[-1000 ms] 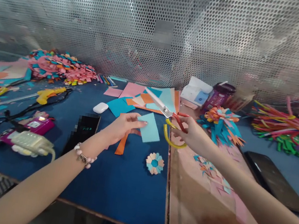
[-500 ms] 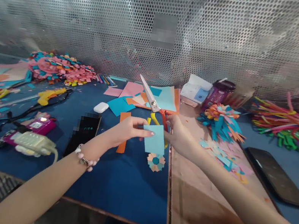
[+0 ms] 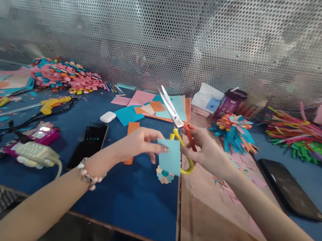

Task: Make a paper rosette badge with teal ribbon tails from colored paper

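Note:
My left hand (image 3: 144, 142) pinches a light blue square of paper (image 3: 170, 157) by its left edge, thumb on top. My right hand (image 3: 205, 149) grips a pair of scissors (image 3: 168, 104) by its red and yellow handles, the blades pointing up and away to the left. The paper's right side covers part of the yellow handle. Just below the paper, a small peach and teal paper flower (image 3: 165, 177) shows partly, its upper part hidden. An orange paper strip (image 3: 133, 129) lies behind my left hand.
Coloured paper sheets (image 3: 144, 99) lie ahead, near a white earbud case (image 3: 107, 117). To the left are a phone (image 3: 88, 145), a yellow glue gun (image 3: 53, 105) and a power strip (image 3: 38, 153). Rightward sit paper fringe flowers (image 3: 235, 133), a purple jar (image 3: 231, 103) and another phone (image 3: 290, 189).
Both hands have shifted slightly right and toward me. The scissors moved right with my right hand, and the blades look slightly parted. The paper now covers more of the flower.

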